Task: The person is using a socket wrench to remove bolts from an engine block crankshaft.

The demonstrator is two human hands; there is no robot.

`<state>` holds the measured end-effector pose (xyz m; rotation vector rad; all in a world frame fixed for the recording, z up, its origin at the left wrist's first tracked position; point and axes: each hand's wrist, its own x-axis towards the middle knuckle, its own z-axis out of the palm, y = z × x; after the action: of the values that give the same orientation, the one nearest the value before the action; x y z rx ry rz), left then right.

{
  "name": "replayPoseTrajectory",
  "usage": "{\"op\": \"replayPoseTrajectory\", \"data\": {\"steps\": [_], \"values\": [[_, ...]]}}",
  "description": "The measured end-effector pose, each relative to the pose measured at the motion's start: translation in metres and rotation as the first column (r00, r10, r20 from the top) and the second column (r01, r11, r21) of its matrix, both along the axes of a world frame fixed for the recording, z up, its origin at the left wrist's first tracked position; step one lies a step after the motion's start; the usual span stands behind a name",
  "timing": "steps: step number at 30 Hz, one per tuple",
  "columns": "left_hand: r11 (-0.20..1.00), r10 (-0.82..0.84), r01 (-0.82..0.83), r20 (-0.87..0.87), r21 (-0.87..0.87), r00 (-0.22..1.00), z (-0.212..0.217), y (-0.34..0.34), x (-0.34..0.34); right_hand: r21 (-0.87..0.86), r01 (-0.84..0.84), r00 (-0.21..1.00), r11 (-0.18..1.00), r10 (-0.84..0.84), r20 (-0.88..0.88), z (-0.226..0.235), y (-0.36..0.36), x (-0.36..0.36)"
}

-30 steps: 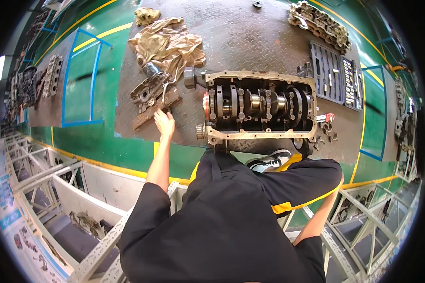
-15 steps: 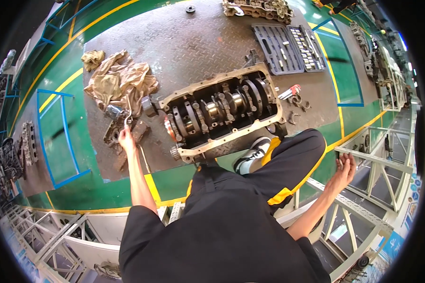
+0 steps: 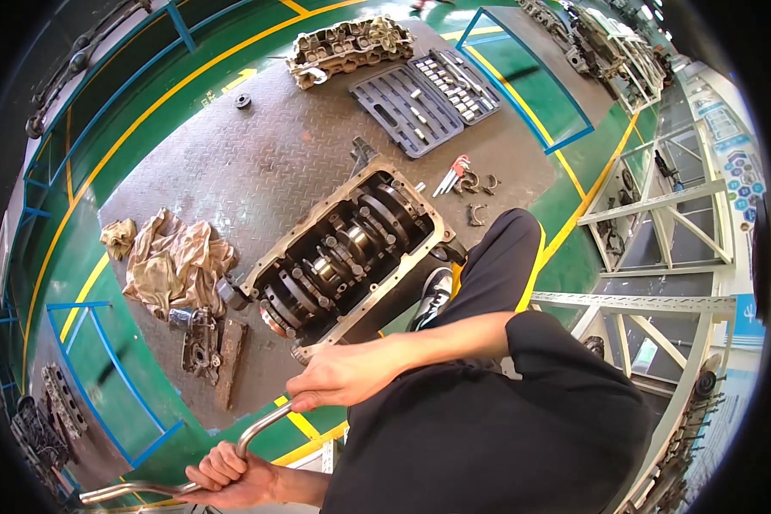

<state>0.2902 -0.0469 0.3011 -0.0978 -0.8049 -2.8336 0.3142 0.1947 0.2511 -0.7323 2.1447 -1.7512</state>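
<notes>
Both hands are wrapped around a bent metal bar (image 3: 270,422) held off the surface at lower left: the left hand (image 3: 231,475) around its middle, the right hand (image 3: 347,377) over its upper end, so that end is hidden. The bar's other end reaches toward the dark picture rim. Black clothing covers much of the left forearm, and the right arm and knee hide part of a shoe (image 3: 433,295). The right hand is near the lower corner of an open engine block (image 3: 355,244); its deep interior is too dark to make out. Parts along the left rim blur together.

The surface (image 3: 257,163) is dark, tread-patterned metal, carrying crumpled cloth (image 3: 176,265), a cylinder head (image 3: 351,56) and a 2-part socket case (image 3: 420,107). Around it lie green floor (image 3: 86,231) with yellow lines, blue frames (image 3: 128,370) and, at right, pale racks (image 3: 660,200).
</notes>
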Motion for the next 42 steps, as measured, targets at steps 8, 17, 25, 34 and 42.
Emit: {"op": "replayPoseTrajectory", "data": {"steps": [8, 17, 25, 34, 42], "values": [[0.819, -0.434, 0.398, -0.006, 0.413, 0.901, -0.024, 0.046, -0.044, -0.379, 0.052, 0.694, 0.924, 0.239, 0.680, 0.038, 0.076, 0.006], [0.700, -0.653, 0.567, 0.069, 0.433, 0.754, -0.019, 0.140, -0.099, 0.220, 0.378, 0.908, 0.899, -0.406, 0.100, 0.010, 0.136, 0.039], [0.676, -0.654, 0.611, -0.048, 0.412, 0.755, -0.022, 0.106, -0.125, -0.479, 0.401, 0.264, 0.781, 0.402, 0.877, -0.014, 0.224, 0.081], [0.451, 0.583, -0.387, -0.063, -0.804, 0.810, 0.025, 0.047, -0.124, 0.481, 0.751, 0.343, 0.453, -0.889, 0.302, -0.126, 0.458, 0.044], [0.412, 0.726, -0.166, 0.213, -0.896, 0.654, -0.004, 0.026, -0.034, 0.943, 0.331, 0.520, 0.034, -0.841, -0.152, -0.307, 0.628, -0.142]]}}
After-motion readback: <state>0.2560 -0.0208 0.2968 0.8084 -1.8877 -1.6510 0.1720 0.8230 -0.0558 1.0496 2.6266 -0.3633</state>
